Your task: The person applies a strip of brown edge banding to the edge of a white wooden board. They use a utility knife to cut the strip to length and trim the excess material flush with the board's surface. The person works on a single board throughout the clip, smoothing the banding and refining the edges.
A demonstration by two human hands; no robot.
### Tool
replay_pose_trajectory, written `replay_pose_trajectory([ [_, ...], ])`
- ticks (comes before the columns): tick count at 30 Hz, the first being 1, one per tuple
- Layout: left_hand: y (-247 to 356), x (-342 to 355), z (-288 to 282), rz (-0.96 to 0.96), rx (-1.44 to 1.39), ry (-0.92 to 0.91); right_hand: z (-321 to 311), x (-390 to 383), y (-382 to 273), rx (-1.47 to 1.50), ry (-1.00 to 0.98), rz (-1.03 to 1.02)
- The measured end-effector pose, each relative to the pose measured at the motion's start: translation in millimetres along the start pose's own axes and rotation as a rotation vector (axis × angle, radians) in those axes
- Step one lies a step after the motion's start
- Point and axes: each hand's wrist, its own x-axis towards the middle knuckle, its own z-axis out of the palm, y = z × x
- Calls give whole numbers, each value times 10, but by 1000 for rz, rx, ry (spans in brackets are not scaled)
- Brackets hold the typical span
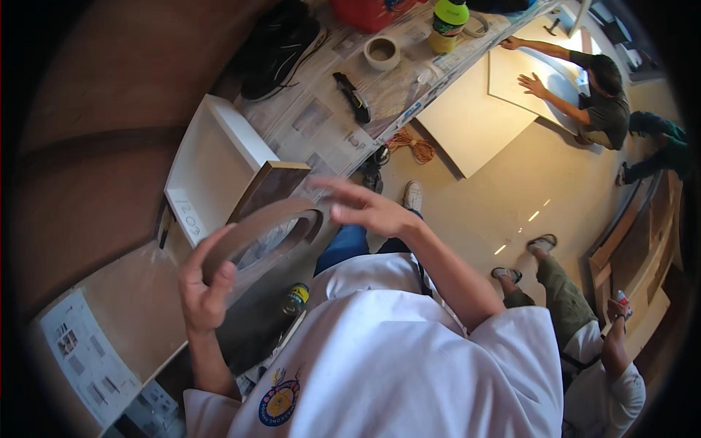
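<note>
Head view: a large roll of brown tape is being held up in front of the chest, over the edge of a paper-covered workbench. The roll is being gripped at its lower left rim by the left hand, whose fingers are being curled around the band. The right hand is being kept open just beside the roll's right rim, fingers spread and slightly bent; whether the fingertips are touching the tape cannot be told.

Just behind the roll, a brown wooden block is being leaned against a white open box that is lying on the bench. Farther back on the newspaper, a black utility knife, a smaller pale tape roll, a green-capped bottle and a black shoe are being left untouched. Below the roll, near the white shirt, a small can is being shown upright.

On the floor well apart, a white panel is being pressed flat by another person's hands. A third person in sandals is being seen at the lower right.
</note>
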Motion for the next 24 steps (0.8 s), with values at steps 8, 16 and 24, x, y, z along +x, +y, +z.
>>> replay_pose_trajectory([
  [8, 17, -33, 10, -128, -219, 163, -3, 299, 0, -346, -475, -335],
  [16, 350, 582, -93, -8, 580, -37, -526, 1207, -41, -818, -370, -623],
  [24, 478, 1276, -56, -140, 839, -286, -513, 1716, 524, -940, -332, -513],
])
